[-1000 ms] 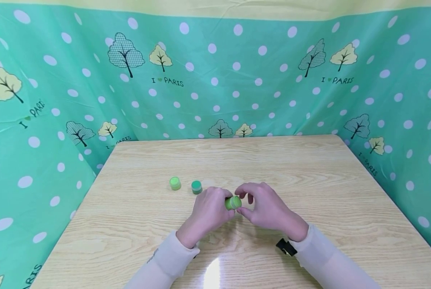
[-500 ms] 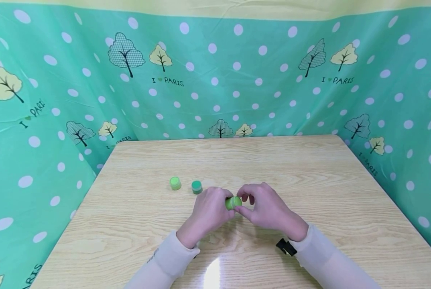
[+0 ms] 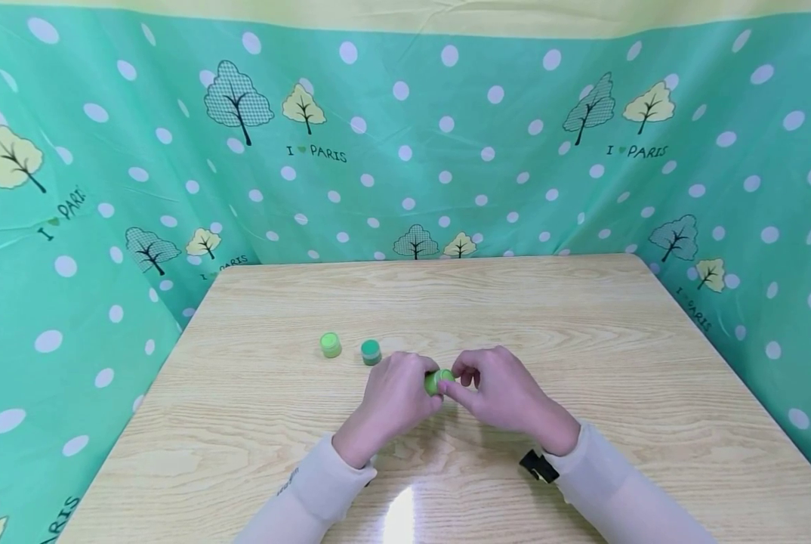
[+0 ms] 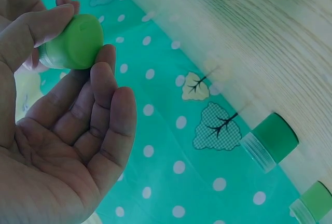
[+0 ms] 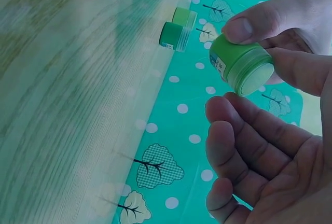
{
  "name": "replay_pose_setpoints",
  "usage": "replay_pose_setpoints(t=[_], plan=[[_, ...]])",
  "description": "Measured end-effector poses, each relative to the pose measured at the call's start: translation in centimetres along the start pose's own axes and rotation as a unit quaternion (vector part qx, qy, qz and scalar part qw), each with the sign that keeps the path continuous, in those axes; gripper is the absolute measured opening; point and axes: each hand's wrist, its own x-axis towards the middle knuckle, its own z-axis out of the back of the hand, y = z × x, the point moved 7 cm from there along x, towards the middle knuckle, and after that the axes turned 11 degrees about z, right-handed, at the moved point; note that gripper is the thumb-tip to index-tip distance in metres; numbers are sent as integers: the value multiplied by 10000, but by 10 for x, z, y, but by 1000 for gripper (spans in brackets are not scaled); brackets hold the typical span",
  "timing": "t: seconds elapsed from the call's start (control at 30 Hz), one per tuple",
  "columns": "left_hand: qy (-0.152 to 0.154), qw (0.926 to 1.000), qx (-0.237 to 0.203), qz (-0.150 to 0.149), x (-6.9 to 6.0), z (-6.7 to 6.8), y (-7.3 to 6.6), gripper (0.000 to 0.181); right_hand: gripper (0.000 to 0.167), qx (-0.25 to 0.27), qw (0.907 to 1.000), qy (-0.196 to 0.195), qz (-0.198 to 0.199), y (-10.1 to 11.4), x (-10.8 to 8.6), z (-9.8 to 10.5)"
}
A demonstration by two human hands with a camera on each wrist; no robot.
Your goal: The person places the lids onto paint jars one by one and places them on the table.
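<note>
A small green paint jar (image 3: 433, 384) is held tilted on its side above the table, its pale lid end turned towards my right hand. My left hand (image 3: 397, 389) grips the jar's body between thumb and fingers, with a printed label showing in the right wrist view. My right hand (image 3: 504, 389) has its thumb and forefinger at the lid (image 5: 254, 73), pinching its edge, while its other fingers are loosely curled. To the left of the hands stand a dark green jar (image 3: 371, 353) and a light green jar (image 3: 331, 346), both upright with lids up.
A pale wood-grain table (image 3: 548, 302) lies under the hands. Behind it and at both sides hangs a green dotted curtain (image 3: 405, 136) with printed trees. A black buckle (image 3: 538, 465) sits at the right sleeve's cuff.
My right thumb has slid left over the lid, and the right fingertips have shifted slightly right. The left hand keeps its grip in place; the two standing jars have not moved.
</note>
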Motion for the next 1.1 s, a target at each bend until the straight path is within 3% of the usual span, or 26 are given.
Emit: replay_pose_setpoints(t=[0.33, 0.73, 1.1], plan=[[-18, 10000, -9, -15, -1, 0, -1, 14, 31, 80, 9998, 75, -144, -2, 0, -2], [14, 9999, 21, 97, -1, 0, 0, 14, 29, -27, 9997, 1, -238, -2, -2, 2], [5, 10000, 8, 25, -1, 1, 0, 21, 31, 174, 9994, -126, 286, 5, 0, 4]])
